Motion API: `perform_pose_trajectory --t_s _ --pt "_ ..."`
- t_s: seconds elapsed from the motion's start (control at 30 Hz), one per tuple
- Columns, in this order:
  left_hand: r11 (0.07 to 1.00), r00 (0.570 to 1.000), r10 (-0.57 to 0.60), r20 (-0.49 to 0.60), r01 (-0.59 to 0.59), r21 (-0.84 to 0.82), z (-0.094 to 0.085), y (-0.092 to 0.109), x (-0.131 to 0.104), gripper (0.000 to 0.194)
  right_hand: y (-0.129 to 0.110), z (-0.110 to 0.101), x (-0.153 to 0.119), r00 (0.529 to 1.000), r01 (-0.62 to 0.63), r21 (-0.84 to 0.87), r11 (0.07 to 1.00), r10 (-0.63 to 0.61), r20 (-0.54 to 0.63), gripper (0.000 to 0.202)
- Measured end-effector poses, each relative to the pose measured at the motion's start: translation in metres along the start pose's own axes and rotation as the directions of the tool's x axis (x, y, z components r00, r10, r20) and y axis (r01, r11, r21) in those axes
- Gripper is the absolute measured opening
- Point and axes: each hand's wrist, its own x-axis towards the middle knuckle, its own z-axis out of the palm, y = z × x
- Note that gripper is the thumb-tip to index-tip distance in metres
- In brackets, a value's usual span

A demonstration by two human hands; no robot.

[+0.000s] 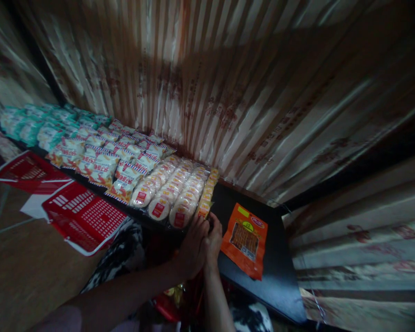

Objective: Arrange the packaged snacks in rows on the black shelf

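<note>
A narrow row of small yellow snack packets (207, 191) runs back along the dark shelf. At its front end my left hand (194, 242) and my right hand (214, 233) are pressed close together. The fingers of both are closed about the front yellow packet, whose lower part they hide. Just left of my hands stand several rows of round, pale crackers (181, 203) in clear wrapping with red labels. On the right lies an orange snack bag (244, 240) with a clear window, flat and apart from my right hand.
White-and-blue snack bags (102, 163) and green snack bags (51, 133) fill the left of the black shelf (280, 276). Red shopping baskets (86, 216) stand on the floor at left. Behind hangs a pleated curtain (207, 83). Yellow packets (176, 293) show below my forearms.
</note>
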Motion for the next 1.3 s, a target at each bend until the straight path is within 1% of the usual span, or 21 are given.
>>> perform_pose_trajectory --t_s 0.1,0.23,0.37,0.43,0.5,0.57,0.67,0.8,0.9,1.13,1.3 --pt "0.995 0.999 0.046 -0.004 -0.045 0.087 -0.012 0.007 -0.001 0.046 -0.011 -0.003 -0.003 0.995 -0.088 0.034 0.996 0.090 -0.049 0.051" --pt "0.959 0.985 0.175 -0.011 -0.167 0.228 -0.034 0.015 0.001 0.040 -0.024 -0.006 -0.005 0.981 -0.184 0.123 0.975 0.191 -0.041 0.060" --pt "0.848 0.953 0.300 0.049 -0.290 0.444 -0.049 0.012 0.008 0.036 -0.029 -0.003 0.000 0.970 -0.233 0.223 0.947 0.241 -0.008 0.070" --pt "0.782 0.941 0.319 0.112 -0.328 0.530 -0.051 0.009 0.012 0.035 -0.030 -0.001 0.005 0.962 -0.266 0.251 0.931 0.271 0.015 0.076" --pt "0.726 0.936 0.292 0.197 -0.351 0.591 -0.052 0.006 0.017 0.035 -0.030 0.001 0.010 0.956 -0.290 0.264 0.920 0.291 0.035 0.078" --pt "0.687 0.934 0.239 0.267 -0.357 0.633 -0.053 0.004 0.021 0.039 -0.028 0.002 0.015 0.952 -0.302 0.271 0.914 0.301 0.044 0.080" --pt "0.661 0.930 0.182 0.319 -0.356 0.661 -0.056 0.004 0.029 0.043 -0.026 0.003 0.022 0.949 -0.314 0.274 0.909 0.311 0.052 0.082" --pt "0.673 0.927 0.146 0.347 -0.350 0.652 -0.058 0.003 0.039 0.048 -0.025 0.008 0.028 0.947 -0.320 0.324 0.890 0.305 0.098 0.083" --pt "0.679 0.919 0.141 0.367 -0.360 0.640 -0.058 -0.001 0.043 0.049 -0.027 0.013 0.030 0.949 -0.313 0.342 0.886 0.298 0.099 0.082" --pt "0.682 0.910 0.129 0.393 -0.369 0.631 -0.057 -0.008 0.047 0.050 -0.029 0.023 0.029 0.940 -0.340 0.379 0.861 0.319 0.119 0.079" --pt "0.691 0.914 0.132 0.383 -0.362 0.626 -0.057 -0.011 0.049 0.048 -0.033 0.026 0.028 0.944 -0.330 0.412 0.849 0.305 0.127 0.075"
